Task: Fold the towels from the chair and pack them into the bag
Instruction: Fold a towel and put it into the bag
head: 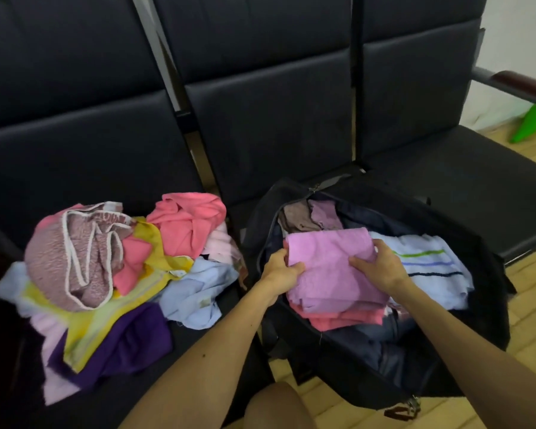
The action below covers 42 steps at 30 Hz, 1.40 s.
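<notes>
Lilac towel (pixel 331 270): folded into a rough rectangle, plush, with soft creases across the top. Its near edge is uneven, with the layers showing.
Where it lies: inside the bag (pixel 446 342), on top of a folded pink towel (pixel 338 322) whose edge sticks out beneath it on the near side. Its right side touches a pale blue striped towel (pixel 430 270), also in the bag.
Bag: black and soft-sided, its zip wide open, set against the front of the middle chair (pixel 276 119). I cannot tell whether it rests on the seat or on the floor (pixel 532 305).
Far end of bag: brown and mauve towels (pixel 310 216), loosely folded and partly hidden by the lilac one.
Pile (pixel 106 267): unfolded towels heaped on the left seat, well apart from the bag's opening. They are pink, speckled mauve with white trim, yellow, pale blue and purple, crumpled over one another.
Left hand (pixel 283 267): at the lilac towel's left edge, fingers curled and grasping the fold, knuckles up.
Right hand (pixel 376 264): at the towel's right edge, thumb laid across the top and pointing left, fingers curled over the side and gripping it.
Arms: bare, both stretched forward from the lower edge and converging on the towel, with the wrists over the bag's opening.
Beyond: a green object (pixel 534 122) stands on the floor under the right armrest (pixel 520 83).
</notes>
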Available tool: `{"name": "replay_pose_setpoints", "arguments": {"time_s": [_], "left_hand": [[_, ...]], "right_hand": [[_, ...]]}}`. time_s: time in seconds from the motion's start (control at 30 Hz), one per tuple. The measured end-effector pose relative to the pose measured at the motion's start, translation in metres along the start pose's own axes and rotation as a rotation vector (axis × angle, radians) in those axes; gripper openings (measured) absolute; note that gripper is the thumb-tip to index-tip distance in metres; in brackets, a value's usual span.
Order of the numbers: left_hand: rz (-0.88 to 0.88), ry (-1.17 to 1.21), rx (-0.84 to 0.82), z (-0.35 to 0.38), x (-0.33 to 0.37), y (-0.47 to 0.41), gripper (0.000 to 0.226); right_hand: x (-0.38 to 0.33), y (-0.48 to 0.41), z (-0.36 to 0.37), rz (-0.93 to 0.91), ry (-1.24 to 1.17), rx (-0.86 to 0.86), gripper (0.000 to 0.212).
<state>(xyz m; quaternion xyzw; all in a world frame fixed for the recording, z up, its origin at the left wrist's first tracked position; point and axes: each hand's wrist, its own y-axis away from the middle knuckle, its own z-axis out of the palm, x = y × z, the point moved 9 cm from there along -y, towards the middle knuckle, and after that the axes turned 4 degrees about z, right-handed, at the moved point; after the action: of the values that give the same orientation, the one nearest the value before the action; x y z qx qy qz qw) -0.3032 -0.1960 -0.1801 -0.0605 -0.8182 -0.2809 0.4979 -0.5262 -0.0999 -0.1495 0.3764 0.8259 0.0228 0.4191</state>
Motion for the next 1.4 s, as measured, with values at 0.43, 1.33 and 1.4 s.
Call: {"name": "replay_pose_setpoints", "arguments": {"time_s": [0.43, 1.33, 1.4], "left_hand": [[-0.029, 0.134, 0.335, -0.152, -0.092, 0.113, 0.009], [0.028, -0.118, 0.267, -0.19, -0.17, 0.087, 0.016], [0.096, -0.11, 0.287, -0.196, -0.144, 0.102, 0.021]], "right_hand": [[-0.121, 0.153, 0.081, -0.733, 0.192, 0.234, 0.025], [-0.134, 0.136, 0.298, -0.418, 0.51, -0.478, 0.05], [-0.155, 0.15, 0.274, -0.483, 0.435, -0.435, 0.048]]}}
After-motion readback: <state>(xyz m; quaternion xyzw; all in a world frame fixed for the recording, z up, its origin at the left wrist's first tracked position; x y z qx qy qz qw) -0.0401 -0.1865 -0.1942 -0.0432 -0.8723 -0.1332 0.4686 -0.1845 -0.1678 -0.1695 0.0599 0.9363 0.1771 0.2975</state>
